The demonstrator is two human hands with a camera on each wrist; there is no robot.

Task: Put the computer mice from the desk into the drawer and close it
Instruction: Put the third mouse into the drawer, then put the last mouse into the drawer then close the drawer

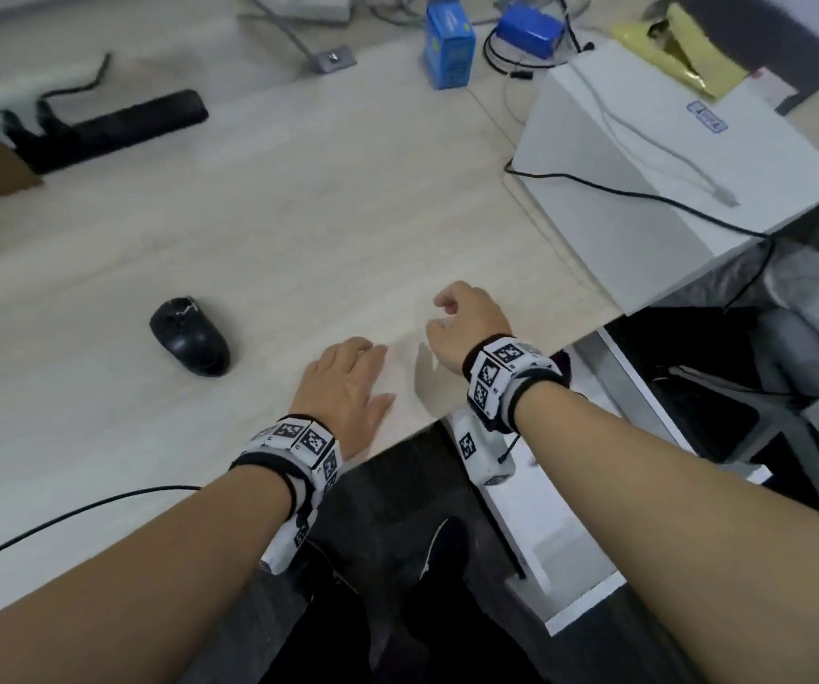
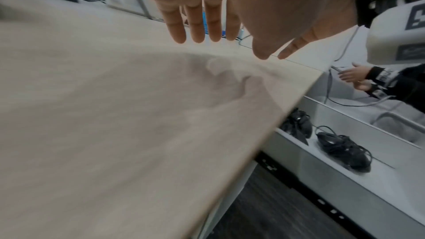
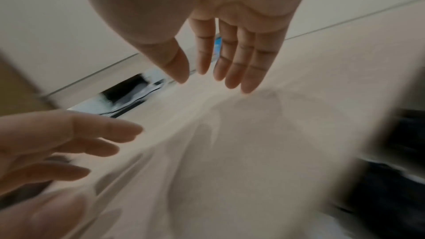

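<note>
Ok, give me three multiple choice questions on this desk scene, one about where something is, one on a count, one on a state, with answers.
1. Where does the black mouse on the desk lie?
A. to the left of the left hand
B. under the right hand
C. on the white box

2. How many black mice lie in the drawer?
A. none
B. two
C. five

3. What state is the drawer in?
A. pulled open
B. shut
C. taken off and on the desk

Answers:
1. A, it sits left of the left hand in the head view.
2. B, the left wrist view shows one mouse beside another, cords bundled.
3. A, its inside shows past the desk edge; the right hand holds nothing.
</note>
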